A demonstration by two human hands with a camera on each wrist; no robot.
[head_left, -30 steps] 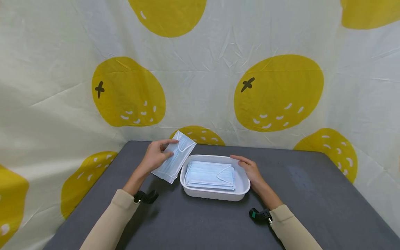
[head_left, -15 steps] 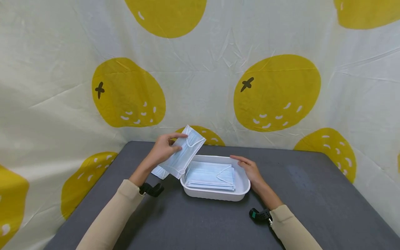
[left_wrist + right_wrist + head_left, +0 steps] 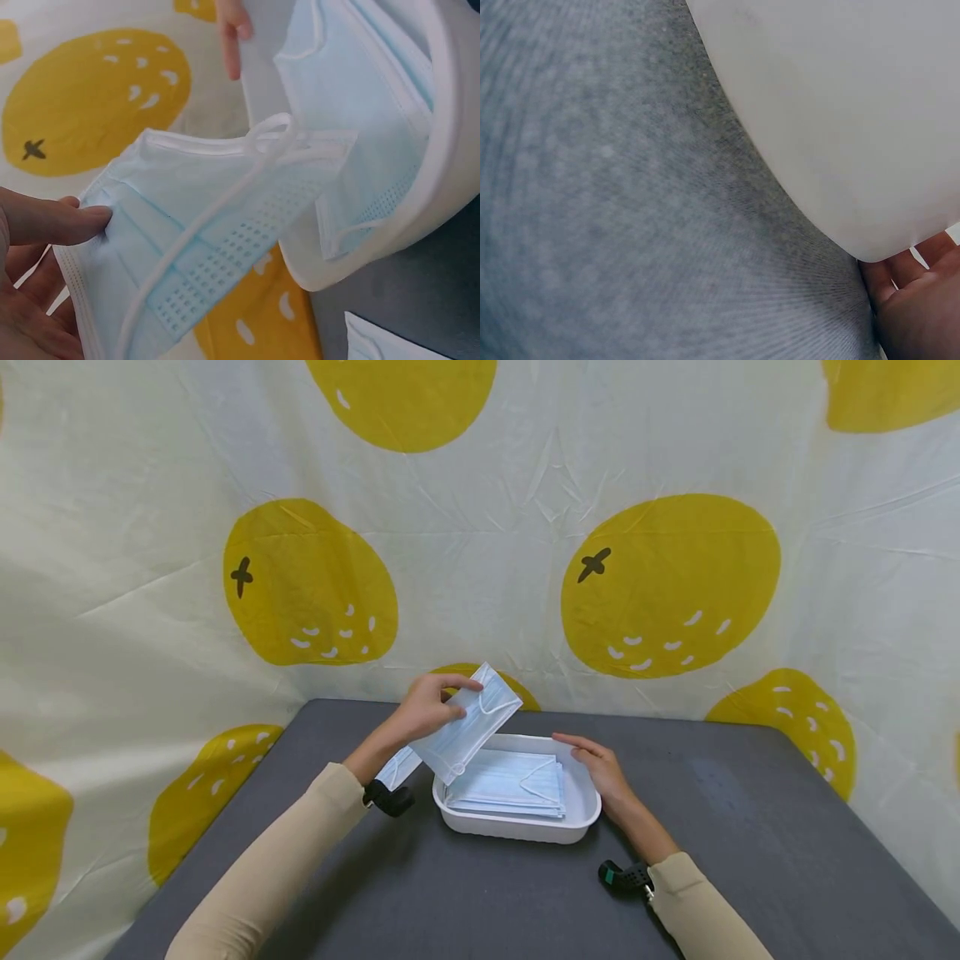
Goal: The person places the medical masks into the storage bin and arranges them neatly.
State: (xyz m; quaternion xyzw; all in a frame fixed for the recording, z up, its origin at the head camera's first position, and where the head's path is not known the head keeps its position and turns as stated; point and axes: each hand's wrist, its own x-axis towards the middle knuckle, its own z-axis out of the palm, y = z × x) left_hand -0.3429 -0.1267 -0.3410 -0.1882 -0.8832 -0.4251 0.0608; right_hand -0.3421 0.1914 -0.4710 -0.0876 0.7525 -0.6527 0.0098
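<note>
My left hand [image 3: 429, 710] pinches a light blue face mask [image 3: 472, 727] between thumb and fingers. The mask hangs tilted over the left side of a white plastic tray [image 3: 517, 832], an ear loop showing across it in the left wrist view. A stack of folded masks [image 3: 502, 781] lies inside the tray. At the tray's right end, my right hand [image 3: 603, 775] holds the rim, its thumb over the edge. In the right wrist view, its fingers [image 3: 904, 270] lie against the outer wall [image 3: 840, 135]. Another mask [image 3: 398, 768] is on the table left of the tray, partly hidden.
The tray stands on a dark grey table [image 3: 480, 902]. A pale curtain [image 3: 480, 585] with yellow fruit prints hangs behind and to both sides. Black wrist straps [image 3: 390, 798] sit at the sleeve cuffs.
My left hand has lifted the mask and carried it right, from beside the tray to over its left side. The mask on the table has come into sight. The right hand stays put.
</note>
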